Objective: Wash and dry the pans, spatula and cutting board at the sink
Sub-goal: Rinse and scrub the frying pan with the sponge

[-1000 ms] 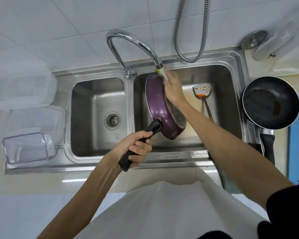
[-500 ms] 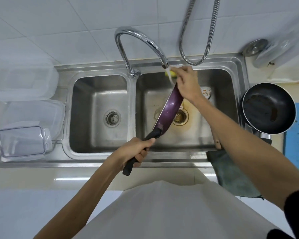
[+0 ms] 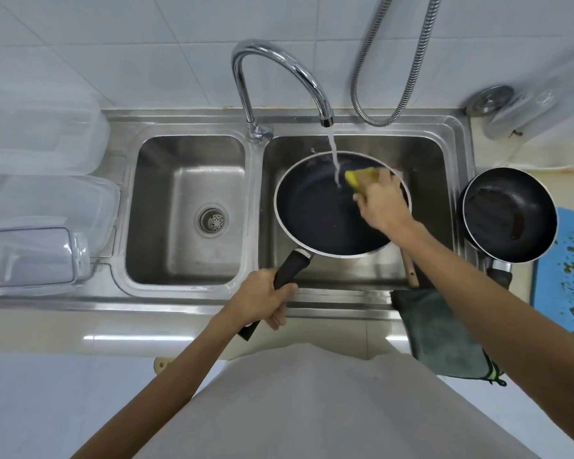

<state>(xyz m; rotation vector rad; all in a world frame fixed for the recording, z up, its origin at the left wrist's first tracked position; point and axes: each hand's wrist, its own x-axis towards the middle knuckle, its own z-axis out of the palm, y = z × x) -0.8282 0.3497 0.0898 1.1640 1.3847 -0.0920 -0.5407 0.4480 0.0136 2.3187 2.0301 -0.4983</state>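
You're mid-scrub on the frying pan (image 3: 318,210), face-up just below the faucet (image 3: 279,77) spout: your left hand (image 3: 262,303) curled round its handle, your right hand (image 3: 383,203) gripping the yellow sponge (image 3: 362,175). Next, I'd judge, rinse thoroughly, then dry

the sink (image 3: 179,298) is brushed steel with a dull sheen; the faucet (image 3: 243,91) at its back edge is mirror-bright chrome, the hose (image 3: 413,66) ribbed metal. the pan (image 3: 318,210) in the right basin shows a matt dark coating, wet. the sponge (image 3: 362,177) looks porous. a napped dark cloth (image 3: 444,336) hangs over the front edge.
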